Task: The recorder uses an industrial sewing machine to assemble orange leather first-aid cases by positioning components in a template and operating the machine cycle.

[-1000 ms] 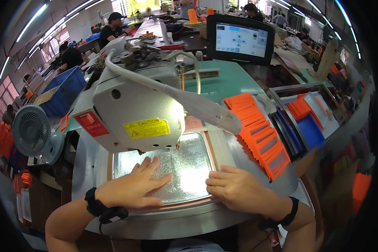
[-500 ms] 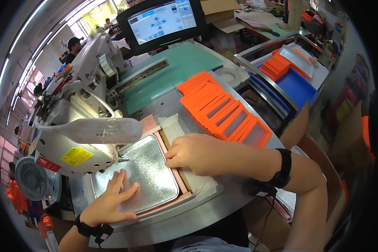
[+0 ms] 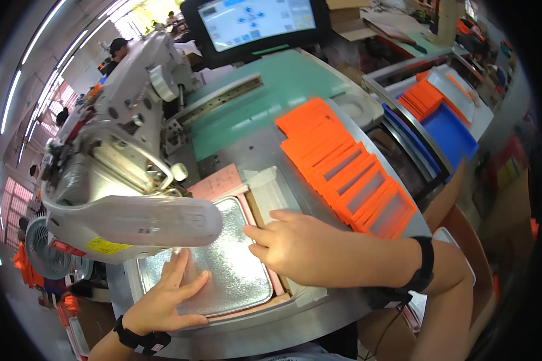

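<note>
A silver, quilted-looking foil panel (image 3: pixel 235 271) lies in a pink-edged frame (image 3: pixel 276 283) on the steel plate under the machine head (image 3: pixel 120 174). My left hand (image 3: pixel 171 298) rests open on the panel's lower left, fingers spread. My right hand (image 3: pixel 286 246) is at the panel's right edge, fingers loosely bent and apart, their tips touching that edge. The machine's pale, rounded arm piece (image 3: pixel 162 219) hangs over the panel and hides its upper left part.
Fanned orange-bordered sleeves (image 3: pixel 343 174) lie right of the frame. A green board (image 3: pixel 241 120) and a monitor (image 3: pixel 259 24) are beyond. Blue trays (image 3: pixel 439 138) stand at the right, a fan (image 3: pixel 48 253) at the left. A co-worker (image 3: pixel 117 54) is in the background.
Since a second ago the view has swung to the right. My right hand has moved up along the panel's right edge, its fingers straightening slightly since half a second ago. My left hand stays spread.
</note>
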